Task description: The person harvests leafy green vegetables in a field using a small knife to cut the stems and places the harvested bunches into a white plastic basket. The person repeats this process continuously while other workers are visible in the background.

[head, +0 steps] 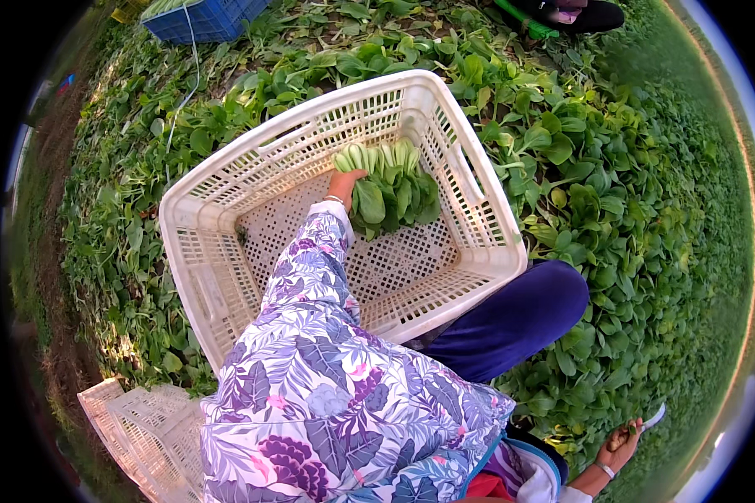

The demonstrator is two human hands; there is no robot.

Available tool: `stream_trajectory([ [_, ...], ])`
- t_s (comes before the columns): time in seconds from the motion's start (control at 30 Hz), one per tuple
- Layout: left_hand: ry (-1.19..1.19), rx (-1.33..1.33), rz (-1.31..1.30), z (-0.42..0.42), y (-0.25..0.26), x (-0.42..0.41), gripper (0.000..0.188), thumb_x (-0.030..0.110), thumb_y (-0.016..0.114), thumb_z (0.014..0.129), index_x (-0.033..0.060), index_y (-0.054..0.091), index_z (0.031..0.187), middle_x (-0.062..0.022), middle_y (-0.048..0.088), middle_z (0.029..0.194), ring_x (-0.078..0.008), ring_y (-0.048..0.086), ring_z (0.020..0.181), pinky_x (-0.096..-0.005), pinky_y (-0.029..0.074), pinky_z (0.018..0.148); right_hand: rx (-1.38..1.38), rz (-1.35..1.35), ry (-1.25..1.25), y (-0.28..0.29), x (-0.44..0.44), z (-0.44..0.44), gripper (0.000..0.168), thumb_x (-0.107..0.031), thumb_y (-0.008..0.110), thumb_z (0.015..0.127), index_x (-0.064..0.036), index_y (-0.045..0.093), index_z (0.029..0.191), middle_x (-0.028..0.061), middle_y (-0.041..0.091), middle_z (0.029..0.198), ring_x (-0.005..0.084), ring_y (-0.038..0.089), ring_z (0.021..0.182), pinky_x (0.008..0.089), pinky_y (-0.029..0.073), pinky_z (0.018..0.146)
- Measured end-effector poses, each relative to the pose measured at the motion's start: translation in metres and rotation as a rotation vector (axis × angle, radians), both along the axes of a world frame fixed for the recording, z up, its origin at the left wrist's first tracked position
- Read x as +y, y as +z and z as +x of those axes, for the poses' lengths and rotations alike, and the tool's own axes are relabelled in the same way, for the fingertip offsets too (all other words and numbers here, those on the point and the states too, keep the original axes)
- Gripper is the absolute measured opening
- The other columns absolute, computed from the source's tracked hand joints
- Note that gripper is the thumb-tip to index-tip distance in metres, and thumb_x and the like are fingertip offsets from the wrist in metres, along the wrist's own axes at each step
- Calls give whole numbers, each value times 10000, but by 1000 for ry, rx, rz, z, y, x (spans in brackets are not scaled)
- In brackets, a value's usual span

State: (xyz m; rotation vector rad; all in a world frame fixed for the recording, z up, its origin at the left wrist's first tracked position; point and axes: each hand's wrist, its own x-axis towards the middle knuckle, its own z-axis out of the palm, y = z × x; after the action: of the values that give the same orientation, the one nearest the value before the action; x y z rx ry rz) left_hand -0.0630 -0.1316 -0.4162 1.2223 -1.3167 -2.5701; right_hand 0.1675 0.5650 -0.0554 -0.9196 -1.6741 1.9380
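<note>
A white plastic crate [377, 100] with slotted walls stands before me, tilted in view. In its far right part lies a row of several heads of bok choy [393, 195], pale stems towards the far wall and leaves towards me. My left hand [348, 186] reaches into the crate and grips the left end of this row; its fingers are partly hidden by the stems and leaves. Out at the lower right, over the leafy rows, my right hand [621, 440] is closed around a knife with a pale curved blade [654, 416].
Bok choy plants [604, 251] cover the ground on the right. Another white crate [163, 427] lies at the lower left. A blue crate [204, 22] with greens stands at the far left, a white strap [185, 100] trailing from it. Part of another person [588, 14] shows at top right.
</note>
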Motion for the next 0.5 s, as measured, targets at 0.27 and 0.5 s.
stream_trajectory([
  [0.27,88,-12,-324,-2,-43,0,685,-12,706,661,29,384,1264,-138,539,1140,-256,544,1013,-346,445,852,-196,271,-100,34,-52,-4,237,-348,532,882,-117,564,928,-21,493,650,65,349,461,198,240,386],
  [0.5,-105,-347,-994,31,-59,-32,768,281,703,693,-7,349,1311,-245,480,1225,-373,475,1117,-407,383,941,-280,255,-183,25,0,9,234,-396,558,841,-164,556,875,-41,477,636,80,375,485,228,264,394],
])
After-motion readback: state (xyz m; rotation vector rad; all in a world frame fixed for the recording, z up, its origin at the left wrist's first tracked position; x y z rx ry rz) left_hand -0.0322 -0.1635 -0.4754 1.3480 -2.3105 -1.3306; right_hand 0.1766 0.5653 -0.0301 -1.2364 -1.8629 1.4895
